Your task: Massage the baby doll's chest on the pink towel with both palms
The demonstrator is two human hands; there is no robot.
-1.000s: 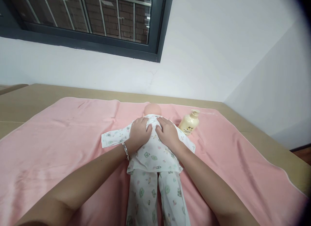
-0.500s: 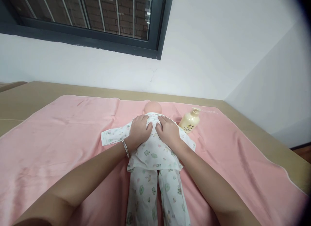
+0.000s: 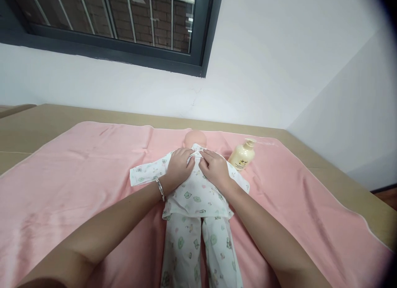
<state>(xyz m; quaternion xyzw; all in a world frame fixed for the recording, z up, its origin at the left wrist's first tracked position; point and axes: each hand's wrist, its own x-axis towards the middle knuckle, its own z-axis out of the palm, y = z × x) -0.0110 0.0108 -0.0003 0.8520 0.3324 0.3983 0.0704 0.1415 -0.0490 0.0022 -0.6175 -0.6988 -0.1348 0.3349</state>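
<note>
Two bare hands, both on the doll's upper torso. Left hand (image 3: 179, 166) palm down, thumb set apart from the fingers; right hand (image 3: 215, 167) much the same, mirrored. White cloth is puckered into a ridge between the fingertips near the collar (whether it's actually pinched or just pushed up, can't tell). One silver metal bracelet (image 3: 160, 190) on the left wrist.

Under the hands: one doll (image 3: 199, 207), centre of the cloth, smooth bald pinkish head at the far end, legs toward the camera. It wears one white long-sleeved shirt (image 3: 198, 191) and one pair of matching white trousers (image 3: 186, 246), both printed with small green and pink figures. Left-side sleeve stretched straight out; the other slants down past the right hand.

One container: a pale yellow, glossy pump bottle (image 3: 242, 157), just beside the doll's right-hand shoulder as seen here, standing with a lean in the view. Opaque, so contents hidden. Dark emblem on the front with lines of small print below, too small to read.

Everything lies on one large pink cloth (image 3: 93, 164) with a pale edge, wrinkled in places; faint pale marks near its far right corner, illegible. Below it, a tan table (image 3: 71, 116). Beyond: white wall (image 3: 254, 65), one dark-framed window (image 3: 198, 58) with metal bars and brickwork behind.
</note>
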